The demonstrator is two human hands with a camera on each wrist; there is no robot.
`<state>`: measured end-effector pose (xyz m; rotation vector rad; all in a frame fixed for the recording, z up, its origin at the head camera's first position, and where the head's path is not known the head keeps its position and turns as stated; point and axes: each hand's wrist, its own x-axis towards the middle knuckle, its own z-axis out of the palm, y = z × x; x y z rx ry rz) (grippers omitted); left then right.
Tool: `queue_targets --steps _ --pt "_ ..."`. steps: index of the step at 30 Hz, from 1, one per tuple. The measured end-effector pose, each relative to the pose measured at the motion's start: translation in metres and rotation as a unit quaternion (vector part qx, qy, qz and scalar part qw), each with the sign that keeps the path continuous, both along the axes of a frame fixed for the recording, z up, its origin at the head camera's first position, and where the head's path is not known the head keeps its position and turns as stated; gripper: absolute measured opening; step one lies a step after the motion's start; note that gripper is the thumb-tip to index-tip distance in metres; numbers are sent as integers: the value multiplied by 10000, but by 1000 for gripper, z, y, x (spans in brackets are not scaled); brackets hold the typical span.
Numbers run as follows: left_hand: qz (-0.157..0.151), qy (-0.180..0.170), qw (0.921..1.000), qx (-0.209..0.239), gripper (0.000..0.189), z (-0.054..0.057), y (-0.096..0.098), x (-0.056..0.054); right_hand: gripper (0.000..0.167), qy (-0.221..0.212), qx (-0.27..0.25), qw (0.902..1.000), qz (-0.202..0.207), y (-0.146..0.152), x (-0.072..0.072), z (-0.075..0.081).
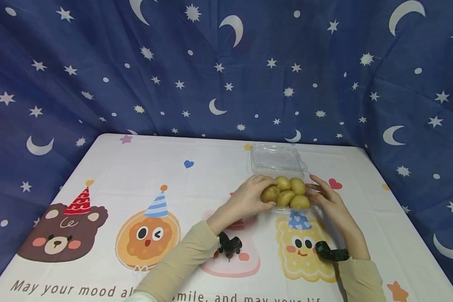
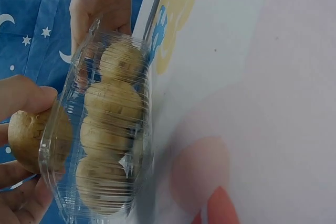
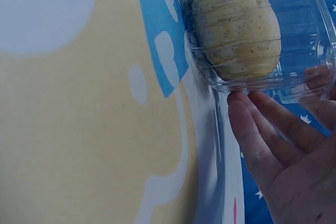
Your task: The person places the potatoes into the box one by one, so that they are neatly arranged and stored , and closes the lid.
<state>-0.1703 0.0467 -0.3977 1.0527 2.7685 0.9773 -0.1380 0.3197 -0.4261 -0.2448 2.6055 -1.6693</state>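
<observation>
Several yellow-brown potatoes [image 1: 285, 198] lie in a clear plastic clamshell box [image 2: 52, 145] toward the right of the table. My left hand [image 1: 253, 193] grips one potato [image 2: 30, 135] between thumb and fingers at the box's left end, above the rim. At the opposite end, my right hand [image 1: 326, 199] touches the box's outer wall. In the right wrist view its fingers [image 3: 257, 142] are nearly straight, the tips against the ribbed plastic beside a potato [image 3: 239, 27]. Behind the potatoes the box's clear lid [image 1: 275, 158] is folded back.
A white tablecloth [image 1: 207, 180] printed with cartoon characters covers the table. Blue curtains [image 1: 211, 63] with moons and stars hang behind it and along both sides. A dark wrist camera [image 1: 229, 245] sits on the left wrist, another camera [image 1: 329, 251] on the right.
</observation>
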Motion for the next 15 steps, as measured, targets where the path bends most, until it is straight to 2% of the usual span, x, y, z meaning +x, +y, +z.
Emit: queue_targets --steps 3,10,15 --pt "-44 40 10000 -34 55 0 2 -4 54 23 -51 10000 0 1 -1 -1" --pt "-211 284 9985 -424 52 0 6 -12 54 -44 -34 10000 -28 1 0 -2" --pt "-382 208 9979 -488 50 2 9 -17 54 -22 -78 10000 -56 3 0 -1"
